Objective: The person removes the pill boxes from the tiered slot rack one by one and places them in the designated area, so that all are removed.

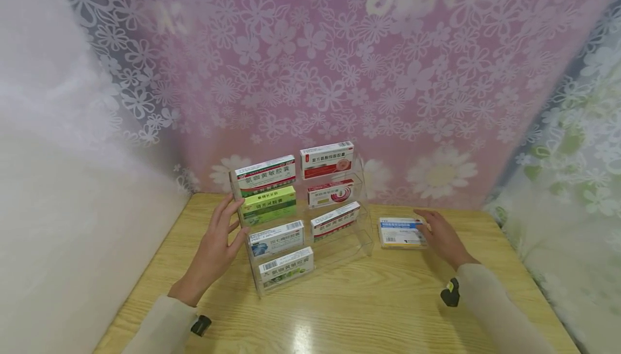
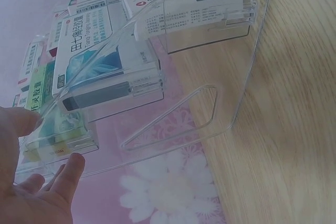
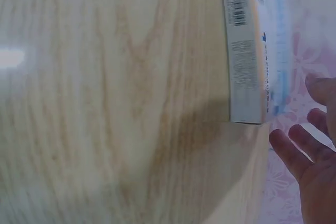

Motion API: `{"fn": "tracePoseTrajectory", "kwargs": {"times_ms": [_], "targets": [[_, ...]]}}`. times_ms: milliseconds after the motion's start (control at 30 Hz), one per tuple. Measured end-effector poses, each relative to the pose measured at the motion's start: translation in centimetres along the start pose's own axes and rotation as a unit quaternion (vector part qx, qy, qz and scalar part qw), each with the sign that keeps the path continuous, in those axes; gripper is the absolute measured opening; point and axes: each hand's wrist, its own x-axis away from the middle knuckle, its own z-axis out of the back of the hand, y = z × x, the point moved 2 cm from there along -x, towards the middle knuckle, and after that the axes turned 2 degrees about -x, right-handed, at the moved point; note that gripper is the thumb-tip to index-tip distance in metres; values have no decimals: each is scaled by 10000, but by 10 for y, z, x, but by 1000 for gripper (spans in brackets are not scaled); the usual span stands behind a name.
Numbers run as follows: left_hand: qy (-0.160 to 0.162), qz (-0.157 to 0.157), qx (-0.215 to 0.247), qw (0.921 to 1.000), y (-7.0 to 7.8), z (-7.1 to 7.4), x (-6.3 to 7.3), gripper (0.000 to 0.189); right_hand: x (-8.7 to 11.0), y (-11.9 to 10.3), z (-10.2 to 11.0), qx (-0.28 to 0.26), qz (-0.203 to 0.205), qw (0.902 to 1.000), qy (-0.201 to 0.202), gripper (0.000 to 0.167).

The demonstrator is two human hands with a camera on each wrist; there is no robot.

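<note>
A clear plastic display rack [image 1: 339, 251] with stepped tiers holds several medicine boxes in two columns. My left hand [image 1: 215, 246] grips the rack's left side, its thumb near the front edge beside a green-yellow medicine box [image 1: 269, 206]. In the left wrist view, my left hand [image 2: 39, 177] shows thumb and fingers around the rack's side. To the right of the rack, a white, blue and yellow medicine box [image 1: 400, 234] lies on the table. My right hand [image 1: 441, 238] is at that box's right end, fingers spread; the right wrist view shows fingers [image 3: 286, 148] beside the box [image 3: 245, 72].
The rack stands on a wood-grain table [image 1: 349, 300]. A blue-flowered white box [image 1: 276, 240] and a white-green box [image 1: 286, 268] fill the lower left tiers; red-and-white boxes [image 1: 327, 161] stand on the right. A pink floral cloth [image 1: 330, 74] hangs behind the table.
</note>
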Motion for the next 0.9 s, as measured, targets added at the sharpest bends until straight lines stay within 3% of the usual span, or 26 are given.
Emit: {"fn": "tracePoseTrajectory", "kwargs": {"times_ms": [133, 300, 533, 900], "targets": [[6, -2, -22, 10000, 0, -1, 0, 73, 4, 5, -6, -239, -110, 9995, -200, 56], [28, -41, -97, 9999, -1, -2, 0, 74, 11, 7, -16, 87, 91, 9990, -421, 52], [33, -38, -79, 10000, -2, -2, 0, 74, 16, 6, -24, 398, 363, 9985, -2, 46], [23, -56, -88, 9999, -3, -2, 0, 74, 24, -1, -28, 370, 8, 9992, 165, 50]]}}
